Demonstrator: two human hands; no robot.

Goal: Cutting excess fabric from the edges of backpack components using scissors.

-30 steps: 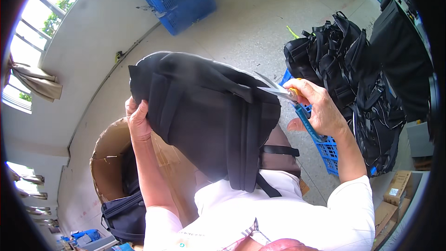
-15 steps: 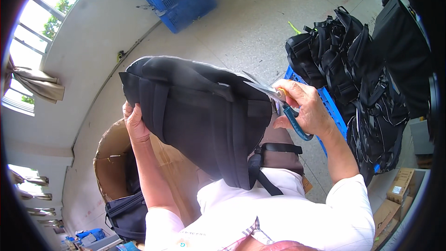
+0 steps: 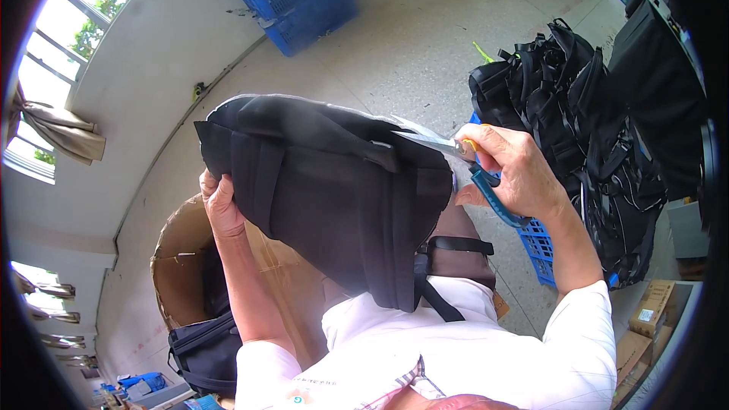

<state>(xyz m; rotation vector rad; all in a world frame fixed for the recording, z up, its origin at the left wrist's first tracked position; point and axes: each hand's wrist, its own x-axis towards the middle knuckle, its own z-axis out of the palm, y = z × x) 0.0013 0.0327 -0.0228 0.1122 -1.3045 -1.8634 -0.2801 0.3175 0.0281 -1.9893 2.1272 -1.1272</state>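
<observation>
Black padded fabric bag (image 3: 319,205) held above brown-trousered lap (image 3: 465,262). Left hand (image 3: 222,205) pinches bag's left edge; right hand (image 3: 512,175) curls round teal-and-orange handles of steel scissors (image 3: 462,149), blades parted at bag's upper right edge. Whether steel touches fabric, hard to tell. Step in hand seems edge trimming; next move calls for taut fabric, careful blade placement.

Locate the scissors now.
In the head view, the scissors are right of centre, held in the right hand, at the upper right edge of the black bag.
</observation>
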